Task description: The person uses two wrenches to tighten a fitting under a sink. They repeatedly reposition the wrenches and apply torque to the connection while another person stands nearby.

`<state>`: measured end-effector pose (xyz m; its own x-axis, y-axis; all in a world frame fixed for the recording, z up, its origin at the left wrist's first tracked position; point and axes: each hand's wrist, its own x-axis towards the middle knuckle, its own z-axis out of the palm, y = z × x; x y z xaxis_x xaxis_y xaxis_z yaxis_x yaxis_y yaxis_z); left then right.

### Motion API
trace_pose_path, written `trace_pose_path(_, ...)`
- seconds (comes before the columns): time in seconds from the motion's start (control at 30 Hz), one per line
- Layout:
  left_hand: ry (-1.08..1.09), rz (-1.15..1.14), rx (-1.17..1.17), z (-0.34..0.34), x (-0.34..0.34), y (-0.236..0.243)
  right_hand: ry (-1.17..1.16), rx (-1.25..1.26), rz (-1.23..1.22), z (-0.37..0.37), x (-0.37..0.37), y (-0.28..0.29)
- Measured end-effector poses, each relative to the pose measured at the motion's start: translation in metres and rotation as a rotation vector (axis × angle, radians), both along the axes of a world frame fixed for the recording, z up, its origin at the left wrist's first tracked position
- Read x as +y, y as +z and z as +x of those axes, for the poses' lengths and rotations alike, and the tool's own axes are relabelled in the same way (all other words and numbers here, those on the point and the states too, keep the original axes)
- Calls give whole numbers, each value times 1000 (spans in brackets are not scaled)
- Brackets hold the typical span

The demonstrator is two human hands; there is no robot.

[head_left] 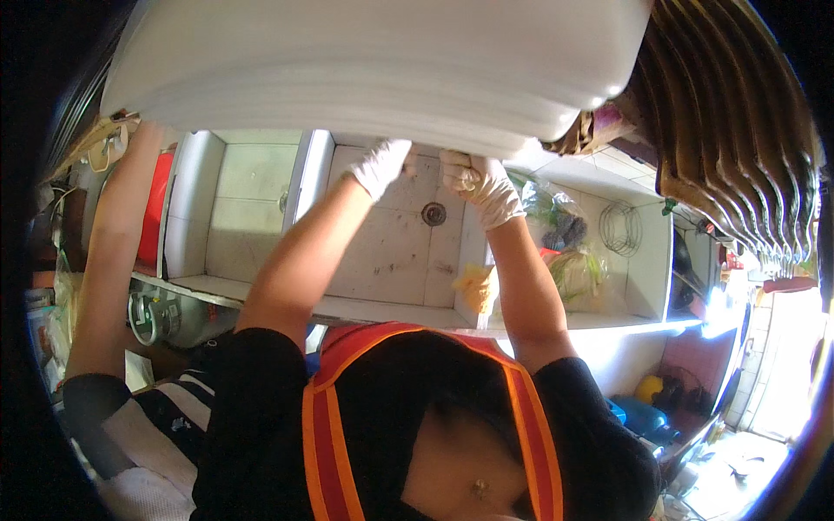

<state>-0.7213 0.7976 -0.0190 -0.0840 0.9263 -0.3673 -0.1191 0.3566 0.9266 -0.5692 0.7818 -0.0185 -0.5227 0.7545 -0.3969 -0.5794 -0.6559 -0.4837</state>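
Note:
My left hand (378, 172), in a white glove, reaches over the middle tiled basin (387, 260) with its fingertips hidden beneath a large stack of white trays or dishes (373, 52) filling the top of the view. Just right of it, my right hand (482, 187), also gloved, is curled closed near the underside of that stack; what it grips, if anything, is hidden. A round drain (433, 214) lies in the basin below my hands. A crumpled yellow item (478, 286) sits by the basin's right divider, below my right forearm.
Another person's arm (109, 260) reaches up at the left beside a red container (153, 208). A second basin (248, 243) adjoins on the left; the right one holds bagged greens (552, 208) and coiled wire (618, 227). Dark ridged stacked items (730, 122) crowd the upper right.

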Motion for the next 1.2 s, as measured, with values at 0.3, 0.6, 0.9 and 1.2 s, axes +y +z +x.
trace_pose_path(0.3,-186,-266,-406,-5,4,-9,-207,331,-150,-32,-15,-3)
trace_pose_path(0.6,-176,-246,-522,-8,9,-28,-83,-268,-40,-35,-21,15)
trace_pose_path(0.9,-161,-208,-537,-3,13,-55,-126,-505,-30,-68,-27,43)
trace_pose_path(1.2,-145,-234,-454,1,16,-51,-88,-614,43,-64,-23,41)
